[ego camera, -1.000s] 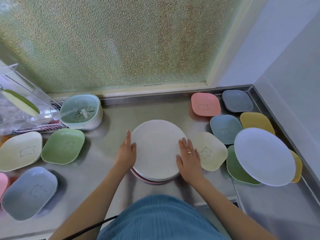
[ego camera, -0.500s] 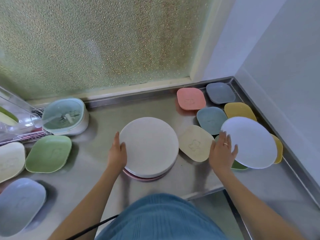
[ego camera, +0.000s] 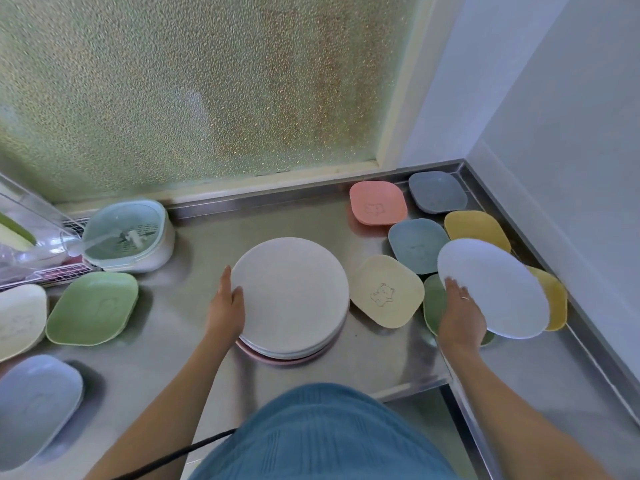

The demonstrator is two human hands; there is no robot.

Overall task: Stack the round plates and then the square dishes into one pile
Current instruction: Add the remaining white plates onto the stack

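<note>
Head view: steel counter (ego camera: 180,341) under a frosted window (ego camera: 194,91). At centre, a pile (ego camera: 292,299) of round plates, cream on top, pink rim showing at the bottom. Left hand (ego camera: 225,308) laid flat against the pile's left edge, fingers straight, thumb on the top plate's rim. Right hand (ego camera: 460,315) at the near-left rim of a white plate (ego camera: 495,289), thumb on top, fingers hidden beneath; plate tilted and overlapping the dishes below, so held rather than lying flat, though the grip under it cannot be seen fully. Just right of the pile, a cream dish (ego camera: 386,294) with a bear outline. Behind it, a blue dish (ego camera: 417,245), a pink dish (ego camera: 377,202), a grey dish (ego camera: 437,192) and a yellow dish (ego camera: 476,228). Partly under the white plate, a green dish (ego camera: 434,303) and another yellow one (ego camera: 554,299). On the left side, a green dish (ego camera: 91,308), a cream one (ego camera: 19,320) and a blue one (ego camera: 34,407). Near the back left, a lidded tub (ego camera: 131,233) beside a wire rack (ego camera: 52,271).
</note>
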